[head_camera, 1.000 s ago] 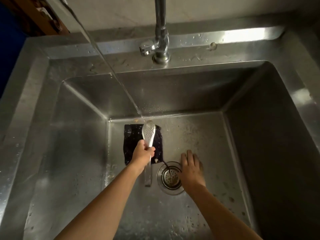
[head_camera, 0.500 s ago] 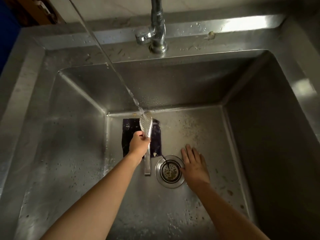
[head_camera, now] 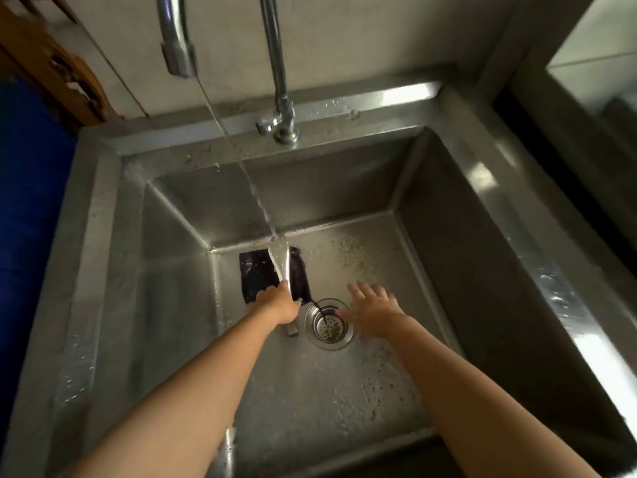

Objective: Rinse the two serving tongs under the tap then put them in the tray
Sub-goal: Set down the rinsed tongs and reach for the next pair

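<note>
A deep steel sink (head_camera: 475, 188) is seen from above, and everything is placed here against its round drain (head_camera: 329, 324) in the floor of the basin. A pair of serving tongs (head_camera: 283, 267) is gripped by the left hand (head_camera: 280, 305), which is closed in a fist around the middle of the tool just to the left of the drain. The blades of the tongs are pointed away from the person, beyond the drain toward the back wall, and appear slightly spread; the handle end is seen sticking out below the fist, just beside the drain's left rim. A stream of water (head_camera: 241, 160) is poured from the tap spout (head_camera: 175, 43) high above and to the left of the drain, and the tips of the tongs are struck by it. A dark cloth (head_camera: 256, 274) is laid flat on the sink floor beyond and to the left of the drain, partly covered by the tongs and the fist. The right hand (head_camera: 370, 312) is held just to the right of the drain, empty, with fingers spread wide and blurred, the thumb reaching over the drain's rim. The tap's upright pipe (head_camera: 281, 81) is mounted on the back ledge, well beyond the drain. Only one pair of tongs can be made out, and no tray can be made out.
</note>
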`<action>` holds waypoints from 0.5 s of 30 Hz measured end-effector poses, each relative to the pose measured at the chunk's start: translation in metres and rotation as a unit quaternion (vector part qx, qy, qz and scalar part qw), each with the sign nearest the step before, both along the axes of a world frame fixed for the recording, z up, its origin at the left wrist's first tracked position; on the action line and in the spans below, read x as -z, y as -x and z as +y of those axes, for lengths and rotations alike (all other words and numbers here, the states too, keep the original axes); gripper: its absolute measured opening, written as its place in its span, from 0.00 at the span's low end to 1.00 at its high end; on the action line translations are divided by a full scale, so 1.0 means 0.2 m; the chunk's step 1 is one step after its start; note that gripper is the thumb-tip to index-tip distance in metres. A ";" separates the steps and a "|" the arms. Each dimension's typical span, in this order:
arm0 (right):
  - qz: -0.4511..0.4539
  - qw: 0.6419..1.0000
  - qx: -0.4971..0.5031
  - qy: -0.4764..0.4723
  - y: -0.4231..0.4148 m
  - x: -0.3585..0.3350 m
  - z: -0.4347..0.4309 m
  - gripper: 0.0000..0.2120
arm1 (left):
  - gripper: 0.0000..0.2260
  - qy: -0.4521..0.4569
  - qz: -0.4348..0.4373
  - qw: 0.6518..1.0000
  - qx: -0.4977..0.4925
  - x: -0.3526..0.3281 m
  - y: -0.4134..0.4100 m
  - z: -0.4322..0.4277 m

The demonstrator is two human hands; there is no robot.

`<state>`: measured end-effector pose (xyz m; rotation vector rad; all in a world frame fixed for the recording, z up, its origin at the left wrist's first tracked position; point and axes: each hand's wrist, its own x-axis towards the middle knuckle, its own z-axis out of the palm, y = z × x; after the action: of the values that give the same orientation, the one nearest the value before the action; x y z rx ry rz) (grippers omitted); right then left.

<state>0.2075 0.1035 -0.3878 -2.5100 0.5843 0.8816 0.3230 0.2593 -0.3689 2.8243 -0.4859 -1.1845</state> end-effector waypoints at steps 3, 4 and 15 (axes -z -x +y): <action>0.004 1.000 0.025 -0.007 0.08 -0.23 -0.04 0.38 | 0.28 0.020 0.041 0.995 0.088 -0.23 0.03 -0.04; 0.004 0.999 0.038 -0.009 0.13 -0.32 -0.05 0.39 | 0.28 0.021 0.050 0.991 0.120 -0.32 0.04 -0.05; -0.085 0.983 0.161 0.007 0.60 -1.11 -0.26 0.35 | 0.23 0.106 0.020 0.958 0.264 -1.12 0.30 -0.48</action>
<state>0.0873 0.0518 -0.1665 -2.3775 0.9078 0.5384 0.2622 0.1637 -0.1445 2.5499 -1.3389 -1.1585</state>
